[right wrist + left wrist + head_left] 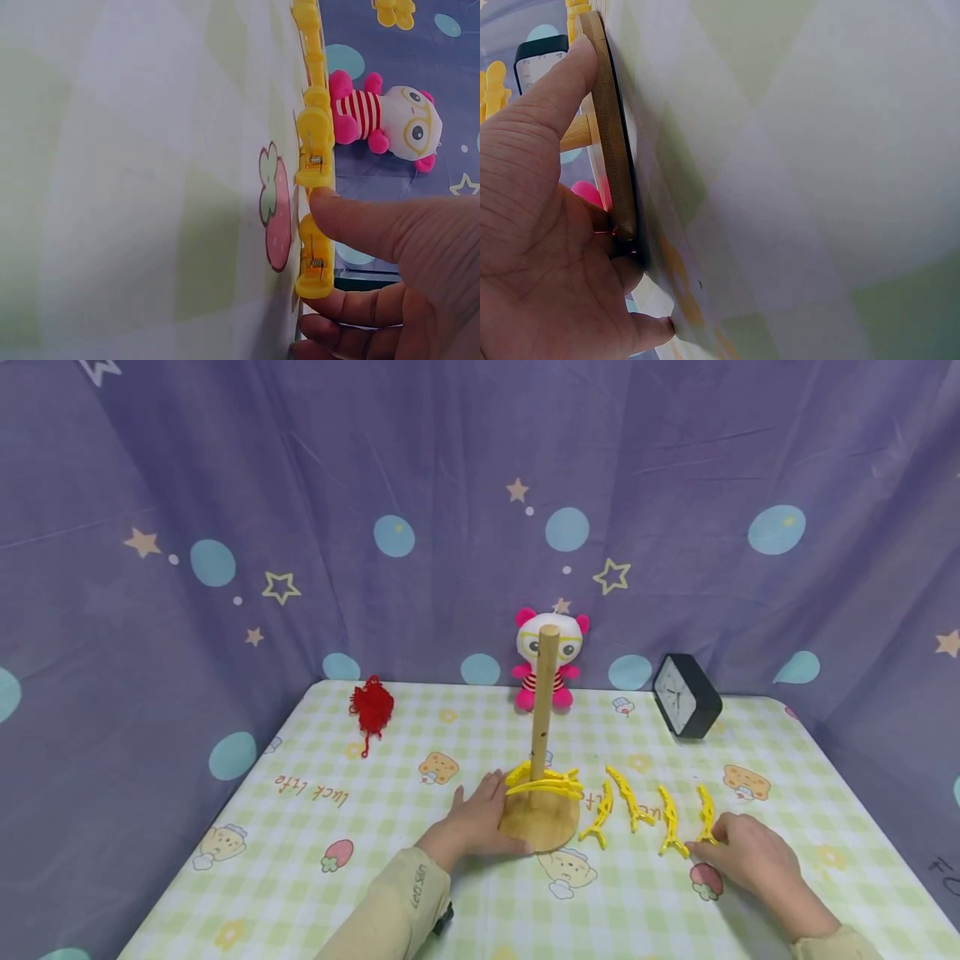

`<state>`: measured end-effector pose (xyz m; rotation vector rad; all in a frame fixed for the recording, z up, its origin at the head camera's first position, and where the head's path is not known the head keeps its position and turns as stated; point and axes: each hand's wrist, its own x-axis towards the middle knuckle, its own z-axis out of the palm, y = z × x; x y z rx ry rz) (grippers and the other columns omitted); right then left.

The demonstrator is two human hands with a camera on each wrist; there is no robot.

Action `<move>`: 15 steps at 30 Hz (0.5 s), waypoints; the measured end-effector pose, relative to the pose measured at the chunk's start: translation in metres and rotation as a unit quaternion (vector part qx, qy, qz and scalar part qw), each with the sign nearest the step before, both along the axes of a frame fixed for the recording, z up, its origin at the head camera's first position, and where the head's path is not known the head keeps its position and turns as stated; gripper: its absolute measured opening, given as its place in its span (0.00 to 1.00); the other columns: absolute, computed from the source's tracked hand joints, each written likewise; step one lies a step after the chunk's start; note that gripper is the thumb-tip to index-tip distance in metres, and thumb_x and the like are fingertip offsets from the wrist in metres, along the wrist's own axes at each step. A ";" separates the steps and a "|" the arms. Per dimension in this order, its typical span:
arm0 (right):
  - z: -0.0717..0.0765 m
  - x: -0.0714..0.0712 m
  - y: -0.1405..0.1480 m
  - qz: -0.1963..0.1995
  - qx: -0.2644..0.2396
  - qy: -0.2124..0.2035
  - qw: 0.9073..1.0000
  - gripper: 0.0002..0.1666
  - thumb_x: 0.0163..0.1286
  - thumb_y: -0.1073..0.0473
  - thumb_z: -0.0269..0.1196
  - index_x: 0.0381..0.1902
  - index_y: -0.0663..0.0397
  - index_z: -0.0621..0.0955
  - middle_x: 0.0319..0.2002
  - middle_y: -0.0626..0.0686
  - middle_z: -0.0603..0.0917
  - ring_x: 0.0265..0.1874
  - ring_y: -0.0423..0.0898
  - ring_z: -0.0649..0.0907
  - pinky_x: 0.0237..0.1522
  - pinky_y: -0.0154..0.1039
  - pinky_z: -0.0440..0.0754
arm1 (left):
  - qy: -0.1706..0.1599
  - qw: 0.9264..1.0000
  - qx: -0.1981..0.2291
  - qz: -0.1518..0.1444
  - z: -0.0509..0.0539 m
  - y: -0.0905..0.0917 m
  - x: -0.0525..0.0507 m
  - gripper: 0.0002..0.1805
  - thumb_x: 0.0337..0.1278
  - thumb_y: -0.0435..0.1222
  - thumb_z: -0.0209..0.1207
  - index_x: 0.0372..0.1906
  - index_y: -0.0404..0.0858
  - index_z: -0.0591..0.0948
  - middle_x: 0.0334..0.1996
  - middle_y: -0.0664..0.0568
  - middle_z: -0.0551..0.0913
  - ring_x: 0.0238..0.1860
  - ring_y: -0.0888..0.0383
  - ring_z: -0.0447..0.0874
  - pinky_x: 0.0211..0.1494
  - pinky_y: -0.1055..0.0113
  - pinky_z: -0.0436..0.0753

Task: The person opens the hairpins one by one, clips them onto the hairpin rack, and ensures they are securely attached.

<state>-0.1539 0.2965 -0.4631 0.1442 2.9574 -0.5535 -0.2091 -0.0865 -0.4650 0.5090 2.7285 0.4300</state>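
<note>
A wooden stand (545, 710) has an upright pole on a round base. My left hand (476, 822) grips the left edge of that base; in the left wrist view its thumb lies along the rim of the base (613, 142), with fingers at the other end. Yellow clips (551, 783) are around the lower pole. To the right, several more yellow clips (670, 822) lie spread on the cloth. My right hand (753, 856) holds the rightmost clip (707, 814) near its handle end, which shows between thumb and finger as a yellow clip (316, 262) in the right wrist view.
At the back stand a pink and white plush toy (558, 652) and, to its right, a black square clock (686, 695). A red yarn bundle (372, 706) lies at the back left. A checked cloth (292, 860) covers the table, with a purple curtain (450, 460) behind it.
</note>
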 end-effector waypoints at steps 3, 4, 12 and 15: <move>-0.002 0.001 0.000 0.004 -0.002 0.015 1.000 0.30 0.52 0.39 0.72 0.16 0.49 0.66 0.17 0.46 0.60 0.18 0.43 0.61 0.21 0.38 0.55 | 0.002 1.000 -0.002 -0.001 -0.001 0.000 -0.001 0.62 0.44 0.67 0.63 0.78 0.40 0.49 0.78 0.48 0.45 0.77 0.52 0.38 0.73 0.40 0.40; -0.003 0.001 0.000 0.006 -0.003 0.019 1.000 0.31 0.52 0.40 0.72 0.16 0.48 0.65 0.16 0.45 0.59 0.18 0.43 0.60 0.21 0.37 0.55 | 0.002 1.000 -0.002 -0.001 -0.001 0.000 0.000 0.62 0.44 0.67 0.63 0.78 0.40 0.50 0.78 0.48 0.45 0.77 0.52 0.39 0.73 0.40 0.40; 0.000 0.000 0.003 0.004 -0.003 0.020 1.000 0.25 0.55 0.41 0.70 0.25 0.53 0.72 0.20 0.48 0.67 0.21 0.45 0.66 0.22 0.39 0.60 | 0.001 1.000 -0.005 -0.001 0.000 0.000 0.000 0.62 0.44 0.67 0.63 0.78 0.39 0.50 0.78 0.48 0.44 0.77 0.52 0.38 0.74 0.40 0.40; 0.000 -0.001 0.004 -0.001 -0.001 0.025 1.000 0.23 0.57 0.43 0.69 0.31 0.55 0.74 0.22 0.49 0.69 0.22 0.47 0.69 0.23 0.39 0.62 | 0.000 1.000 -0.002 0.000 0.001 0.000 0.000 0.62 0.45 0.67 0.63 0.78 0.39 0.50 0.78 0.47 0.45 0.77 0.52 0.38 0.74 0.40 0.40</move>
